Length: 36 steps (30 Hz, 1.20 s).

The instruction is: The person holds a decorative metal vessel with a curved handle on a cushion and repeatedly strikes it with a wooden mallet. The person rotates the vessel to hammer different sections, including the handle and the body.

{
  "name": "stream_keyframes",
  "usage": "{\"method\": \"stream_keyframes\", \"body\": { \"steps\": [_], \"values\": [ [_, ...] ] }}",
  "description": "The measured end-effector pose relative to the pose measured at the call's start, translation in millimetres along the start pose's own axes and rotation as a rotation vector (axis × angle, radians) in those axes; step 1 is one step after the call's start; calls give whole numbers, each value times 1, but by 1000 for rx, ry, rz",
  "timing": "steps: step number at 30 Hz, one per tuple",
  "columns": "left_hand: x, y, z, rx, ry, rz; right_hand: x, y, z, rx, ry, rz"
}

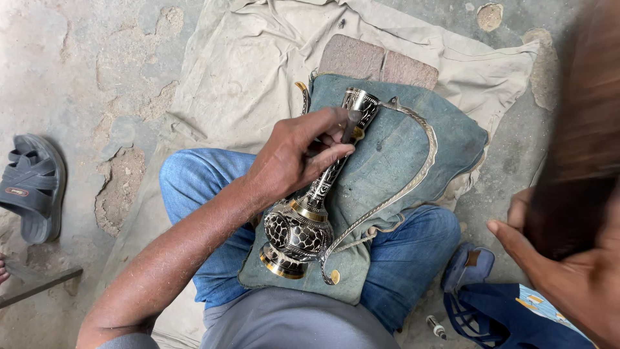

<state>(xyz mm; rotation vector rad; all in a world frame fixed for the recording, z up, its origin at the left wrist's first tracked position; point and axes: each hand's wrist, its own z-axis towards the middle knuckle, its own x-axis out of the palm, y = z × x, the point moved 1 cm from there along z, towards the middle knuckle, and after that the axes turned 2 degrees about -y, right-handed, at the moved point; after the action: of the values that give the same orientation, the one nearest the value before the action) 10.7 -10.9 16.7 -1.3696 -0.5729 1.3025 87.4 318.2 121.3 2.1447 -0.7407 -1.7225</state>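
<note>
Left hand (298, 154) curled, pinching a thin tool onto neck of one engraved metal vase (310, 213) upon one cushion (413, 155). Right hand (568, 258) beside cushion, raised, blurred; grip indiscernible.

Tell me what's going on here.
A person sits cross-legged on a cloth with a blue-green cushion on the lap. On it lies a black-and-brass engraved vase with a long curved handle. The left hand grips the vase's neck. The right hand is raised at the frame's edge, holding something dark and blurred. A sandal lies on the concrete floor.
</note>
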Motion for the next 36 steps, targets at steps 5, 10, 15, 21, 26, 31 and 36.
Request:
{"method": "stream_keyframes", "body": {
  "steps": [5, 10, 15, 21, 26, 31, 36],
  "values": [
    [3, -4, -1, 104, -16, 68, -9, 47, 3, -359, -12, -198],
    [4, -9, 0, 68, 5, 44, -6, 61, 6, -234, -31, -175],
    [4, -9, -1, 91, -2, 69, -9, 63, 4, -194, -5, -389],
    [-12, 8, -14, 18, -157, -25, 4, 46, -19, -307, -162, 23],
    [-21, 16, -35, -239, -99, -2, 67, -36, -35, 32, -286, 639],
    [17, 13, -46, -487, 320, 368, 157, -115, -83, 749, 1, 690],
    [17, 12, -54, -465, 118, 64, 198, -115, -138, 592, -32, 760]
  ]
}}
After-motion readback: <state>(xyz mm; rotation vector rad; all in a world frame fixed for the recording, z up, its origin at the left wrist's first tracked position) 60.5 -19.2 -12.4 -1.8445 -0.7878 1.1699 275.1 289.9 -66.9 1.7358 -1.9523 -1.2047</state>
